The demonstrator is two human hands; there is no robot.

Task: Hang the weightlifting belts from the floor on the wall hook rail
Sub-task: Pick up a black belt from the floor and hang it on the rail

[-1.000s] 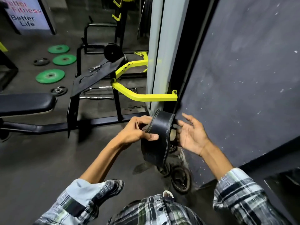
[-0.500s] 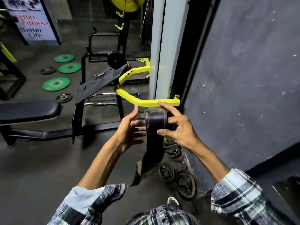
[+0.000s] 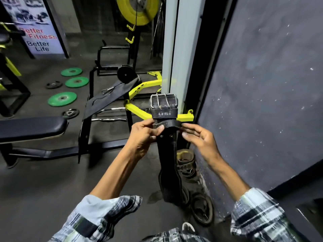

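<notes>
A black leather weightlifting belt [image 3: 167,154] hangs straight down in front of me, its steel buckle [image 3: 163,100] uppermost. My left hand [image 3: 145,135] pinches the belt just under the buckle on the left side. My right hand [image 3: 199,138] pinches the same strap from the right with its fingertips. The buckle is level with a yellow hook rail [image 3: 185,117] fixed to the white pillar [image 3: 176,49]. More belts [image 3: 187,163] lie coiled on the floor by the wall, below the hanging one.
A dark grey wall [image 3: 262,84] fills the right side. A black bench [image 3: 31,126] stands at left, with a black rack frame [image 3: 87,123] behind. Green weight plates [image 3: 62,98] lie on the floor; a yellow plate [image 3: 138,9] hangs above.
The belt has been lifted and unrolled to hang full length, its buckle now on top near the yellow rail. Both hands moved up and grip just below the buckle.
</notes>
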